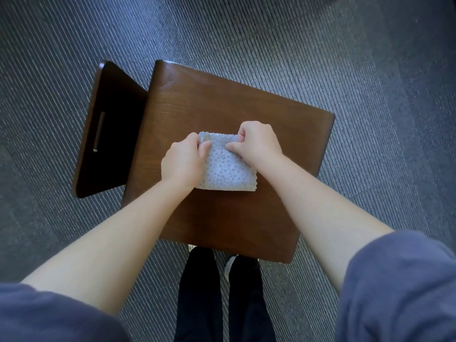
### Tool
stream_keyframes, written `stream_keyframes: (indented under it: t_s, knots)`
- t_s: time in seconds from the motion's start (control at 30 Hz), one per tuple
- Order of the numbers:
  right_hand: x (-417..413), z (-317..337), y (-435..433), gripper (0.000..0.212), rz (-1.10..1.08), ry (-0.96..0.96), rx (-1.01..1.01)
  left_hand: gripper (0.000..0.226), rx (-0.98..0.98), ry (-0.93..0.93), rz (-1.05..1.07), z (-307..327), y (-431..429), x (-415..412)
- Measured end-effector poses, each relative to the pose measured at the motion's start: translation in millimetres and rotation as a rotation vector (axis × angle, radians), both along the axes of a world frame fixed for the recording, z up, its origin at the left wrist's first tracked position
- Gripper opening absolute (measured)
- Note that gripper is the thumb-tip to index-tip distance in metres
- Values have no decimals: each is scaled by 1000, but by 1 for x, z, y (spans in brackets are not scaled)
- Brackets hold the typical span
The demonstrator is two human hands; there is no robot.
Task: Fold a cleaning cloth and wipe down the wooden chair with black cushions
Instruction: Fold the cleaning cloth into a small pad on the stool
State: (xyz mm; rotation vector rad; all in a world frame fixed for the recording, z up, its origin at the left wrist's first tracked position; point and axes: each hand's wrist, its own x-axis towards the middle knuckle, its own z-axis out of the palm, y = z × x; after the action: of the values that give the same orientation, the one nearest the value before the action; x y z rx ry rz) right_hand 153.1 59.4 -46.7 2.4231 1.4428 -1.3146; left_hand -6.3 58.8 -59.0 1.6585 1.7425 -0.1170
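Observation:
A pale blue dotted cleaning cloth point(225, 169), folded into a small rectangle, lies on the brown wooden panel of the chair point(222, 102). My left hand point(183, 160) pinches the cloth's far left corner between thumb and fingers. Beside it, my right hand point(256, 141) pinches the far right part of the same top edge with curled fingers. A darker upright wooden panel point(108, 129) with a narrow slot stands at the left of the brown panel. No black cushion is in sight.
Grey ribbed carpet point(345, 58) surrounds the chair on all sides. My legs in dark trousers point(222, 297) stand close against the near edge of the wooden panel, with a light shoe point(229, 266) showing there.

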Motion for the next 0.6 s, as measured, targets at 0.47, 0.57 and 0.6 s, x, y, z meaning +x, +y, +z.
stream_keyframes:
  t_s: [0.47,0.57,0.6]
  knots:
    - [-6,4,7,37,-56,-59,-77,58,-631,-537,-125,10,-10,-39]
    - [-7,3,10,38,-68,-67,-108,80,-583,-564,-195,2,-11,-36]
    - [-7,2,9,38,-76,-67,-108,81,-557,-536,-216,0,-10,-34]
